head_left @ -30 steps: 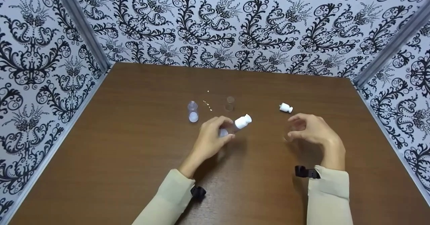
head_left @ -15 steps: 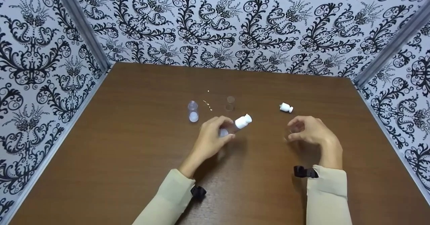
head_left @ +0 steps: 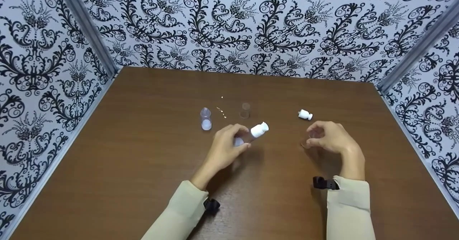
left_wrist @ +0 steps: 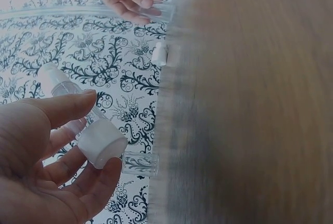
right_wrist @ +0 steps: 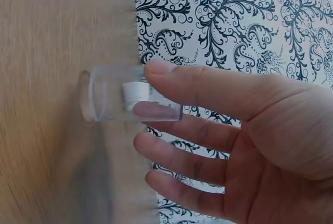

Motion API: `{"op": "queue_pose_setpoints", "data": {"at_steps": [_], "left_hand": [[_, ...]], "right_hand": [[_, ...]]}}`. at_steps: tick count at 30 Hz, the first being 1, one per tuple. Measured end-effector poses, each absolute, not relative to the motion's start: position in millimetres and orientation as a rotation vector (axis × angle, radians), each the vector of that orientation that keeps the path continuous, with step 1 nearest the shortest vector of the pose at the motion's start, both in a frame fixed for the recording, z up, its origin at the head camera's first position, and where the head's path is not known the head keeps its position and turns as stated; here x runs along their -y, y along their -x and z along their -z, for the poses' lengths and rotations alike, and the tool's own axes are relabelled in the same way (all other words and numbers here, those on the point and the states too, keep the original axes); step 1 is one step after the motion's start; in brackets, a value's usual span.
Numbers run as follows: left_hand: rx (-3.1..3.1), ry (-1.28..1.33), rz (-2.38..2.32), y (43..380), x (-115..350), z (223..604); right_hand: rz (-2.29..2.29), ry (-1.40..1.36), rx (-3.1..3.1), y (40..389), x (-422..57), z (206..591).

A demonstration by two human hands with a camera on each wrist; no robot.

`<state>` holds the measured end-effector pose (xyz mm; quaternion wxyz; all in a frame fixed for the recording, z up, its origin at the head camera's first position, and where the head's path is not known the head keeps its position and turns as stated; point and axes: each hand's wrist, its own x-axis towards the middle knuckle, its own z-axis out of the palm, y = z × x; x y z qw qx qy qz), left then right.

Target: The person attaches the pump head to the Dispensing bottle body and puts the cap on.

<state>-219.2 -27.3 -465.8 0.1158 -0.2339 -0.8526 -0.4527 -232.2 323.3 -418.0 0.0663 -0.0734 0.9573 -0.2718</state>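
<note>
My left hand (head_left: 223,147) grips a small clear bottle with a white top (head_left: 259,129) and tilts it, top to the right. The left wrist view shows the bottle's white base (left_wrist: 102,142) between thumb and fingers. My right hand (head_left: 334,138) pinches a clear plastic cylinder (right_wrist: 112,94) between thumb and forefinger, close over the table. Just beyond it a white bottle top (head_left: 305,114) lies on its side. A clear bottle with a pale bottom (head_left: 206,118) stands left of my left hand, and a second clear cylinder (head_left: 245,111) stands behind the gripped bottle.
Several small pale bits (head_left: 221,111) lie scattered on the brown wooden table (head_left: 150,197) between the standing bottle and the second cylinder. Patterned wall panels (head_left: 233,28) enclose the table at the back and on both sides.
My right hand has shifted very slightly left with the clear cylinder. The left hand and the bottle in it have kept their place.
</note>
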Motion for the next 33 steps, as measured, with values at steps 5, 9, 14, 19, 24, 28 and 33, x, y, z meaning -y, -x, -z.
{"op": "queue_pose_setpoints", "data": {"at_steps": [5, 9, 14, 19, 24, 28, 33], "left_hand": [[2.493, 0.684, 1.332, 219, 28, 465], [2.488, 0.69, 1.332, 220, 28, 465], [2.494, 0.687, 1.326, 220, 28, 466], [2.51, 0.673, 1.324, 220, 28, 465], [2.52, 0.673, 1.325, 219, 28, 464], [2.514, 0.682, 1.317, 218, 27, 464], [2.502, 0.677, 1.309, 218, 27, 463]], "right_hand": [[0.88, 0.249, -2.912, 232, -320, 413], [0.899, 0.276, -2.945, 232, -316, 410], [0.926, 0.285, -2.979, 230, -312, 405], [0.963, 0.297, -3.015, 229, -306, 400], [1.02, 0.372, -3.063, 229, -296, 395], [1.033, 0.43, -3.113, 228, -288, 390], [1.019, 0.471, -3.162, 227, -280, 385]]}}
